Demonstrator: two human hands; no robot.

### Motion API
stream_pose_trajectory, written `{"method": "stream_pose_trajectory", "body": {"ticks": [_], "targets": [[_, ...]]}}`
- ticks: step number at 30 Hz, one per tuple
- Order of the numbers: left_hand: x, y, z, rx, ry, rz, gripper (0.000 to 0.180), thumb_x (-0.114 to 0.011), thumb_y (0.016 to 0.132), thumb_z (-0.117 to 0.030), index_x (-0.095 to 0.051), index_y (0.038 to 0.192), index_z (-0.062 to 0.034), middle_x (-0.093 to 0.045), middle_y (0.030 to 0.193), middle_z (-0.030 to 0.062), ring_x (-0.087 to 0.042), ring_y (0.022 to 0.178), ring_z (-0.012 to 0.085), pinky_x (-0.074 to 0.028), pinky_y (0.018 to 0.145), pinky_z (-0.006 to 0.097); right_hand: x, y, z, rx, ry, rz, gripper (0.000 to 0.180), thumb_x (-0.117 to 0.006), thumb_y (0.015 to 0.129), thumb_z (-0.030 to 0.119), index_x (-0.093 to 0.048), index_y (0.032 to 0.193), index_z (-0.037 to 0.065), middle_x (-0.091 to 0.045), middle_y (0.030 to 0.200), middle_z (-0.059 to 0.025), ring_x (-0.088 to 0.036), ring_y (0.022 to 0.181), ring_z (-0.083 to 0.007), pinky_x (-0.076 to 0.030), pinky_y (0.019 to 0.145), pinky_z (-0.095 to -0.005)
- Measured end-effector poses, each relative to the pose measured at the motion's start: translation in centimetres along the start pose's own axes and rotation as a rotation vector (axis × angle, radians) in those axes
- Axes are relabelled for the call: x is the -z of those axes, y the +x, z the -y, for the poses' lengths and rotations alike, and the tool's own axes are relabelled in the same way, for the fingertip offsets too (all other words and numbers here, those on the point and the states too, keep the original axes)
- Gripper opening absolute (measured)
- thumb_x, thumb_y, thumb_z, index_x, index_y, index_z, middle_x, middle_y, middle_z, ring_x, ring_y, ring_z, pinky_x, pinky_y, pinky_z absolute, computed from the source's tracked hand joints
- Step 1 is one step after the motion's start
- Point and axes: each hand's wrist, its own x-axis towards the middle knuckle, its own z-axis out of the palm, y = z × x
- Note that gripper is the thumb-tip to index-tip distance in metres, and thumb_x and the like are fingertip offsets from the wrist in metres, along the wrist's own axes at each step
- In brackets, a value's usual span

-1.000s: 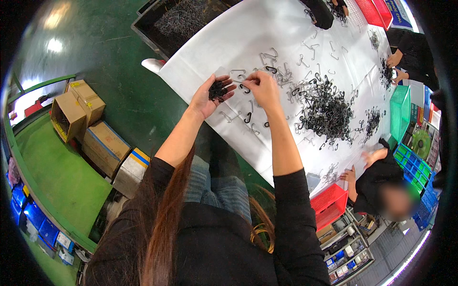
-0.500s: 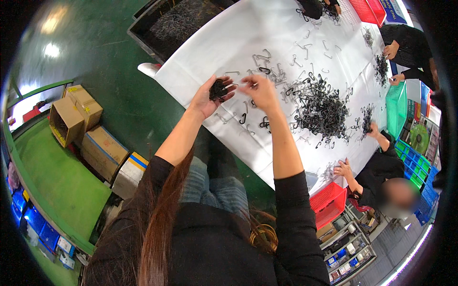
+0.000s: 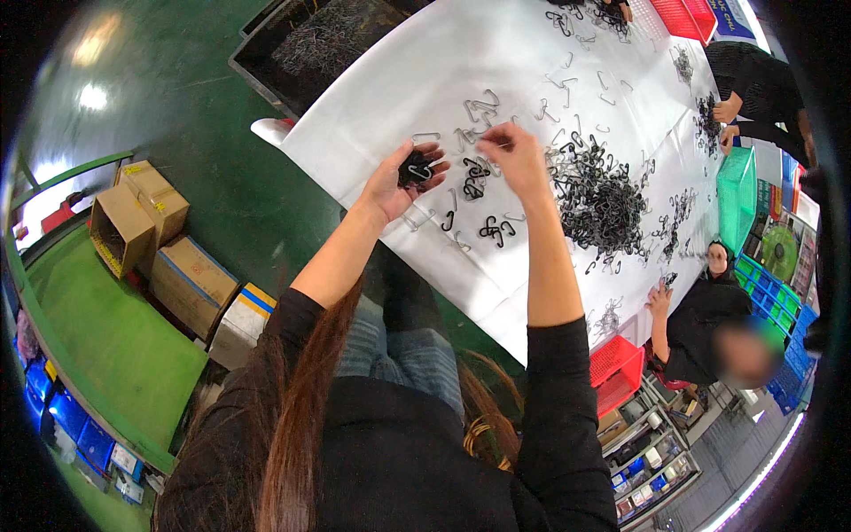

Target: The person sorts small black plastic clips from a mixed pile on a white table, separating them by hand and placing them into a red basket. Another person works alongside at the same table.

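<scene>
My left hand (image 3: 387, 188) is palm up over the near-left edge of the white table (image 3: 372, 97). A clump of small black S-shaped hooks (image 3: 415, 170) lies in its cupped palm, with one lighter metal hook on top. To its right, my right hand (image 3: 521, 161) hovers over the table with thumb and fingers drawn together; what they hold, if anything, I cannot make out. Just below those fingertips lies a small cluster of black hooks (image 3: 476, 182). Pale metal hooks (image 3: 481, 108) are scattered beyond it. A large heap of black hooks (image 3: 598, 208) sits right of my right hand.
Co-workers' hands (image 3: 658, 301) work at the table's right side. Red baskets (image 3: 616, 372) and a green basket (image 3: 736, 199) stand along its edges. A dark bin (image 3: 310, 53) of metal pieces is at the far left. Cardboard boxes (image 3: 191, 279) stand left of me.
My right hand has moved right, away from my left hand, uncovering the small cluster of black hooks. A light hook now shows on the left palm's clump. The lower-right co-worker's hands have shifted.
</scene>
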Motion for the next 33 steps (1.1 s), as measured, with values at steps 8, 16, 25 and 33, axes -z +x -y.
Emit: {"method": "stream_pose_trajectory", "body": {"ticks": [8,16,25,33], "targets": [[0.0,1.0,0.5,0.008,-0.065,0.044,0.040,-0.044,0.097,-0.033,-0.054,0.115,0.0015,-0.056,0.113,0.0156,-0.058,0.103,0.0310,-0.053,0.086,0.039,-1.1,-2.9,-5.2,-0.103,-0.322,0.026,0.014,-0.066,0.077,0.019,-0.071,0.090,0.017,-0.063,0.091,-0.0111,-0.061,0.085,-0.0292,-0.048,0.073,-0.0382],[0.6,-0.1,0.4,0.000,-0.118,-0.013,0.038,-0.041,0.098,-0.030,-0.051,0.116,0.0022,-0.055,0.114,0.0177,-0.056,0.106,0.0324,-0.053,0.085,0.040,2.1,-2.5,-7.3,-0.052,-0.405,-0.278,0.015,-0.068,0.077,0.020,-0.066,0.092,0.018,-0.060,0.085,-0.0064,-0.061,0.080,-0.0268,-0.048,0.067,-0.0379],[0.7,-0.7,1.7,-0.013,-0.083,-0.029,0.039,-0.041,0.098,-0.031,-0.050,0.115,0.0031,-0.055,0.116,0.0176,-0.055,0.108,0.0331,-0.052,0.087,0.041,0.5,-3.3,-8.2,0.112,-0.704,-0.135,0.018,-0.066,0.079,0.024,-0.060,0.092,0.012,-0.058,0.096,-0.0071,-0.061,0.086,-0.0289,-0.049,0.069,-0.0403],[-0.8,-0.3,4.2,0.041,-0.022,0.019,0.040,-0.040,0.098,-0.031,-0.051,0.117,0.0026,-0.055,0.117,0.0169,-0.055,0.109,0.0330,-0.052,0.089,0.041,3.3,-4.8,-8.3,-0.242,0.184,-0.378,0.022,-0.071,0.076,0.023,-0.069,0.089,0.004,-0.063,0.073,-0.0064,-0.055,0.066,-0.0142,-0.044,0.063,-0.0291]]}}
